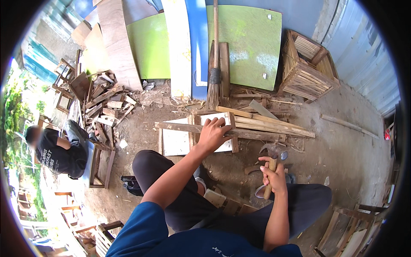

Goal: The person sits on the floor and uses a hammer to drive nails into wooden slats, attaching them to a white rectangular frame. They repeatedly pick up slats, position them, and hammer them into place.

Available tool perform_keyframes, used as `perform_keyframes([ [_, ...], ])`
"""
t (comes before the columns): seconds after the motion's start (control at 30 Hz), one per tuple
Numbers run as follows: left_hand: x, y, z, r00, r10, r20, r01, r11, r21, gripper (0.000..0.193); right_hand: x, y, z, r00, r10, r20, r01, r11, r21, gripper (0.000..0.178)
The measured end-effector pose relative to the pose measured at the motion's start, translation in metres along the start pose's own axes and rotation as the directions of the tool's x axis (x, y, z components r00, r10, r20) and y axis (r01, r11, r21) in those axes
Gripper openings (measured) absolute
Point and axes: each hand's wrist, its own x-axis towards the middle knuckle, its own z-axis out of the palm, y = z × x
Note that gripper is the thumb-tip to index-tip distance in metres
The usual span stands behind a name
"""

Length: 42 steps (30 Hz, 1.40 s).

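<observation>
Hands, two, held apart. Left hand (211, 136): clamped over the long plank (253, 134), fingers bent across it, apparently so that it is kept steady where it is laid over the white-panelled frame (176, 144), in front of the knees (147, 168). Right hand (276, 180): closed around the handle of the hammer (272, 163), head uppermost and apart from the plank, seemingly for ready control. Broom (215, 79): stood upright by the leaning boards (252, 40), probably for storage.
</observation>
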Motion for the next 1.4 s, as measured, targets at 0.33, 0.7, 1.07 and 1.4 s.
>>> perform_keyframes([
  [0.33, 0.003, 0.001, 0.004, 0.980, -0.064, 0.188, 0.048, 0.995, 0.087, 0.035, -0.006, -0.003, -0.016, 0.967, -0.188, 0.170, 0.112, 0.919, 0.379, 0.023],
  [0.7, 0.030, 0.044, -0.033, 0.970, -0.137, 0.200, 0.184, 0.953, -0.240, 0.045, 0.001, 0.015, -0.001, 0.951, -0.130, 0.279, 0.079, 0.979, 0.189, 0.007],
  [1.07, 0.047, 0.062, -0.046, 0.988, 0.008, 0.152, 0.053, 0.916, -0.398, 0.046, 0.001, 0.018, -0.004, 0.920, -0.185, 0.347, 0.056, 0.936, 0.349, 0.007],
  [1.4, 0.053, 0.098, -0.059, 0.887, 0.354, 0.296, -0.005, 0.649, -0.761, 0.038, -0.008, 0.022, -0.005, 0.916, -0.045, 0.399, -0.055, 0.970, 0.235, 0.005],
])
